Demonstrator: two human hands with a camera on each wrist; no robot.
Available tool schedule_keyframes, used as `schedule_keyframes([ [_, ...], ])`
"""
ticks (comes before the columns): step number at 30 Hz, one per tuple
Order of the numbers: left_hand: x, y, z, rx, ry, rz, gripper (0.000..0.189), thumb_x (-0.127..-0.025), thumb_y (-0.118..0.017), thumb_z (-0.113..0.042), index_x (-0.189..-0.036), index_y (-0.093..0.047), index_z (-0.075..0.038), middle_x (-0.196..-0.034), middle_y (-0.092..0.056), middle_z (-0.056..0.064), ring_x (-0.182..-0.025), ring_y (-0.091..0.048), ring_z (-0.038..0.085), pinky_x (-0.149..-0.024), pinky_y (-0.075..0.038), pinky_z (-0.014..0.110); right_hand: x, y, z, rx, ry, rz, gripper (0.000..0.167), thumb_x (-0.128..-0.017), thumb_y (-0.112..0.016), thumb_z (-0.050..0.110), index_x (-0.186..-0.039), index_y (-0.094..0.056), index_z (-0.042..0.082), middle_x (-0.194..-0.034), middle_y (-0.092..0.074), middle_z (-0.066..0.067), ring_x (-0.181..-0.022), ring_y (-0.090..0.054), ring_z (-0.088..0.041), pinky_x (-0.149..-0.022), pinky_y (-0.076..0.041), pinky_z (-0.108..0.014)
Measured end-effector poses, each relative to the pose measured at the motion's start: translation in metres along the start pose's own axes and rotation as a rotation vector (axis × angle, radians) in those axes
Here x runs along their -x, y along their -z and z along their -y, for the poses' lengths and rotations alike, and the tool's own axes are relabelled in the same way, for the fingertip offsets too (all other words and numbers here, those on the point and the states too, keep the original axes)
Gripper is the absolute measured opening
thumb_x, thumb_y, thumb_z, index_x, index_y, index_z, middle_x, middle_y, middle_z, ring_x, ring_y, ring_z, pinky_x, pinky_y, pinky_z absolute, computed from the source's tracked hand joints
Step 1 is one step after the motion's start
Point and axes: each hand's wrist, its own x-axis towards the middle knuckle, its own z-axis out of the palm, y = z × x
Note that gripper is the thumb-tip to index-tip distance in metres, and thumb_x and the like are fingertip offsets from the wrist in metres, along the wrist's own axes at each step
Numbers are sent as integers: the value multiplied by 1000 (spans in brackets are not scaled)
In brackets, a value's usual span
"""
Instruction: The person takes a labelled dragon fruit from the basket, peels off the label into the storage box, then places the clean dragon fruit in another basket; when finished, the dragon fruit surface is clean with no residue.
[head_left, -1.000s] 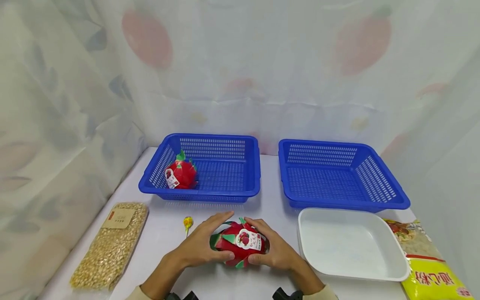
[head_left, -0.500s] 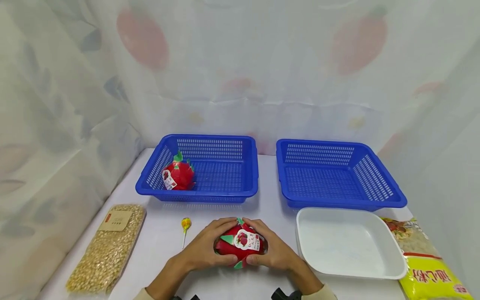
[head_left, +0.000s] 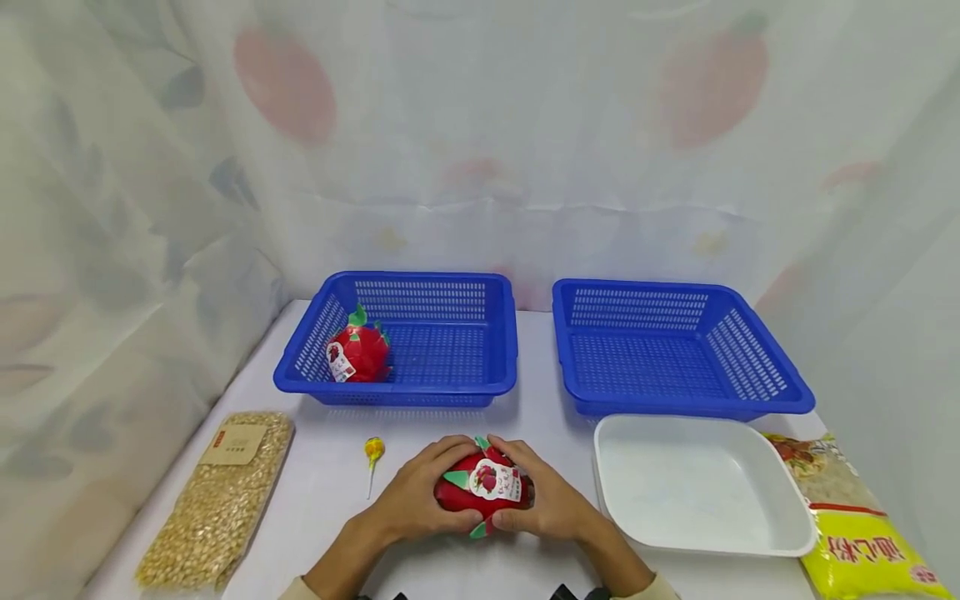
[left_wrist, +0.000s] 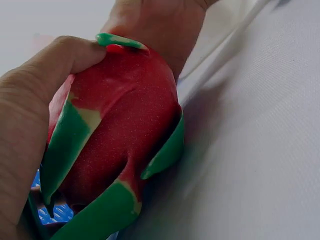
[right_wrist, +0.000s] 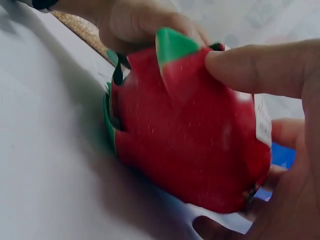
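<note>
A red dragon fruit (head_left: 483,483) with green-tipped scales and a white label lies low over the near middle of the white table. My left hand (head_left: 423,492) grips its left side, thumb in front and fingers behind. From the other side my right hand (head_left: 547,500) holds it in the same way. Close up in the left wrist view, the dragon fruit (left_wrist: 115,115) has its pointed scales toward the left palm. The right wrist view shows the dragon fruit (right_wrist: 190,130) beside the tablecloth; whether it touches the cloth I cannot tell.
Behind are a blue basket (head_left: 397,390) holding another dragon fruit (head_left: 360,352) and a second blue basket (head_left: 682,410). At right stand a white tray (head_left: 705,546) and a yellow pasta bag (head_left: 862,542). A lollipop (head_left: 373,450) and a bag of grains (head_left: 217,504) lie left.
My left hand has moved in to the right and its fingers have come closer round the dragon fruit. The right hand has stayed on it, and the fruit has hardly moved.
</note>
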Motion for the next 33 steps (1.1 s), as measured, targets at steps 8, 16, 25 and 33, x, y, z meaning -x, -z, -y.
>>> schedule_keyframes([
  [8,0,0,0,24,-6,-8,68,-73,-80,-50,-133,-54,-31,-134,-47,-15,-113,-51,13,-82,-52,33,-5,12,38,54,26,-38,79,-83,-74,24,-150,-33,24,-138,-42,0,-124,-43,-22,-93,-44,-48],
  [16,0,0,0,30,6,-1,69,-72,-80,-51,-133,-54,-32,-134,-48,-16,-113,-51,13,-82,-52,32,-24,45,60,81,51,62,63,-86,-71,28,-144,-46,21,-137,-43,3,-126,-40,-21,-91,-45,-49],
  [25,-4,-1,2,51,-12,-1,69,-73,-80,-51,-134,-53,-32,-134,-48,-15,-114,-51,13,-82,-52,30,-48,63,52,-1,-2,275,43,-88,-68,20,-130,-60,12,-136,-44,-3,-127,-39,-25,-92,-46,-50],
  [33,-2,0,0,80,1,14,70,-74,-79,-50,-136,-53,-32,-135,-47,-13,-111,-52,15,-80,-53,29,-63,61,44,35,-42,387,35,-89,-65,26,-122,-66,16,-135,-45,0,-122,-44,-22,-88,-48,-45],
])
